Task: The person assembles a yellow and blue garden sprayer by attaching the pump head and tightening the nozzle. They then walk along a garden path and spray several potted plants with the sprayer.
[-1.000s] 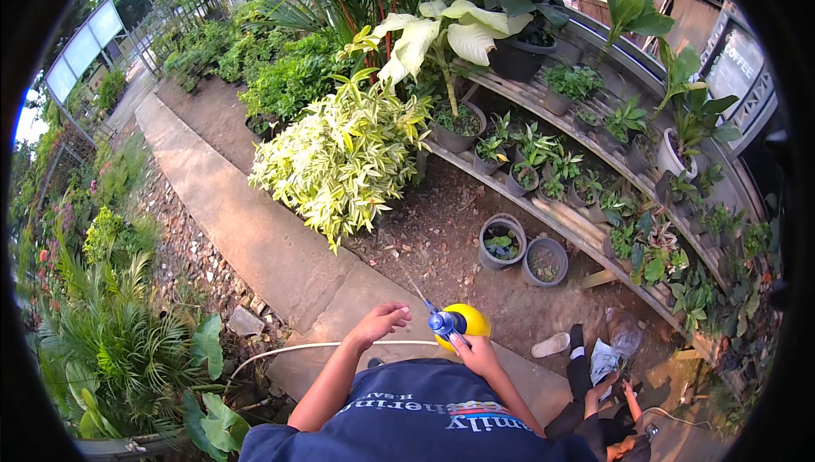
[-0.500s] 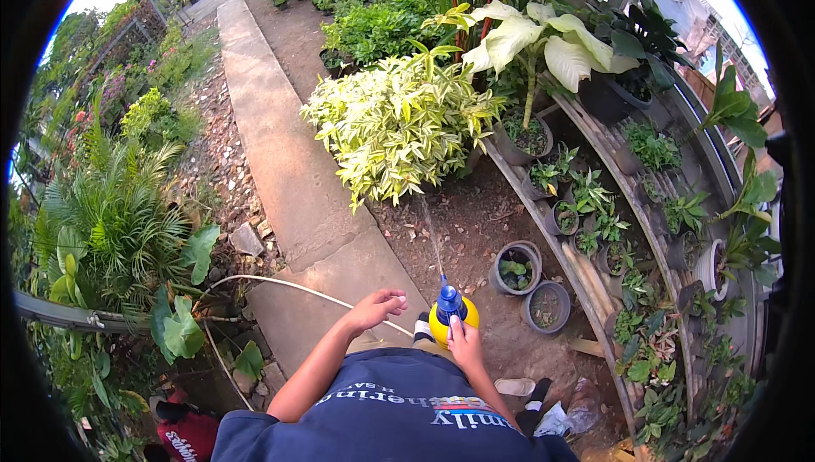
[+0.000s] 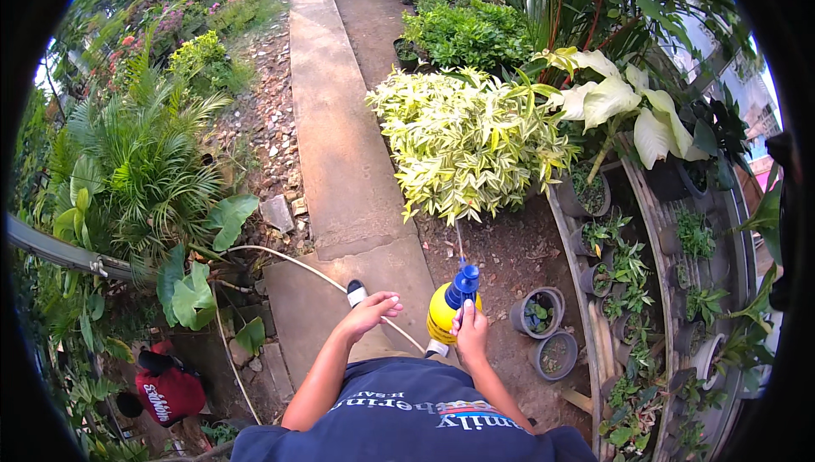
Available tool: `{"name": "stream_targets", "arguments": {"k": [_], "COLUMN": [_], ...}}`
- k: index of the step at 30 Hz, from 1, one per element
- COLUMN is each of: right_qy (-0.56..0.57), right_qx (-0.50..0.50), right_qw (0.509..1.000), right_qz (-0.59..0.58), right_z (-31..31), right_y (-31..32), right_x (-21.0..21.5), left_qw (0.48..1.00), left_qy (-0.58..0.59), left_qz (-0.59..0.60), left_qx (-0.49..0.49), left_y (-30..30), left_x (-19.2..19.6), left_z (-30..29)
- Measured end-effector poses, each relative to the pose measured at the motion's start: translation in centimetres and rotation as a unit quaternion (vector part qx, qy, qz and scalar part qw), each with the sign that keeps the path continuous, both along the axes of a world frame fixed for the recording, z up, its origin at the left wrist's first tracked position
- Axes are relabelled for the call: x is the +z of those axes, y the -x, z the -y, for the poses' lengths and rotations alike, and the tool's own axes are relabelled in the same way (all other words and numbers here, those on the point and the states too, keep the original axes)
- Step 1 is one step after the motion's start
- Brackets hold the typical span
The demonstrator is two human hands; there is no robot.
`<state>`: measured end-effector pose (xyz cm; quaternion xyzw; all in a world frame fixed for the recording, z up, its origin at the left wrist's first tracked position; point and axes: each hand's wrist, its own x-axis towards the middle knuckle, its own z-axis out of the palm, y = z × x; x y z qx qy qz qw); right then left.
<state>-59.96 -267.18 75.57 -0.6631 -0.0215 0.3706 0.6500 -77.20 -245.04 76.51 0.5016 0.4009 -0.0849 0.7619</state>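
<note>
My right hand (image 3: 473,332) grips the blue handle of a pump spray bottle (image 3: 443,313) with a round yellow tank, held out in front of my body. A thin jet of water leaves its blue nozzle toward a bushy plant with yellow-green variegated leaves (image 3: 475,143), just ahead. Held out over the path, my left hand (image 3: 372,312) holds nothing, its fingers loosely stretched and apart.
A concrete path (image 3: 340,122) runs ahead, with a pale hose (image 3: 293,260) across its near end. To the right, two grey pots (image 3: 556,356) stand beside tiered plant shelves (image 3: 586,309). Another person in a red shirt (image 3: 174,394) is at lower left.
My left foot has come forward onto the path. The sprayer stays in my right hand, its yellow tank now swung more to the left. The surroundings have shifted rightward in view.
</note>
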Motion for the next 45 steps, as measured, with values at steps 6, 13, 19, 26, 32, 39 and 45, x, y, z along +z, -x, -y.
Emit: {"name": "stream_targets", "arguments": {"k": [6,13,19,26,32,39,45], "right_qy": [0.009,-0.009,-0.005,0.049,0.102,0.209,0.305], "right_qx": [-0.015,-0.014,-0.081,-0.070,0.050,0.100,0.091], "right_qw": [0.999,0.996,0.997,0.996,0.993,0.965,0.944], "right_qz": [0.031,0.085,0.016,0.023,0.041,0.127,0.084], "right_z": [-12.5,-24.8,-33.1,-45.4,-59.3,-74.0,-84.3], "right_y": [0.7,3.2,2.9,-1.7,-9.5,-18.5,-23.1], "right_x": [1.3,1.8,1.7,-0.8,-4.7,-9.3,-10.3], "left_qw": [0.998,0.990,0.990,0.993,0.992,0.994,0.989], "left_qy": [-0.016,-0.032,-0.001,0.051,0.024,-0.078,-0.132], "left_qz": [0.033,0.061,0.075,0.060,0.006,-0.027,-0.034], "left_qx": [0.052,0.124,0.120,0.086,0.122,0.075,0.055], "left_y": [3.3,10.1,11.3,8.3,6.4,-1.7,-8.6], "left_x": [1.4,2.2,0.9,-0.9,-2.5,2.6,3.7], "left_z": [-15.6,-30.3,-36.1,-43.5,-57.5,-78.5,-92.6]}}
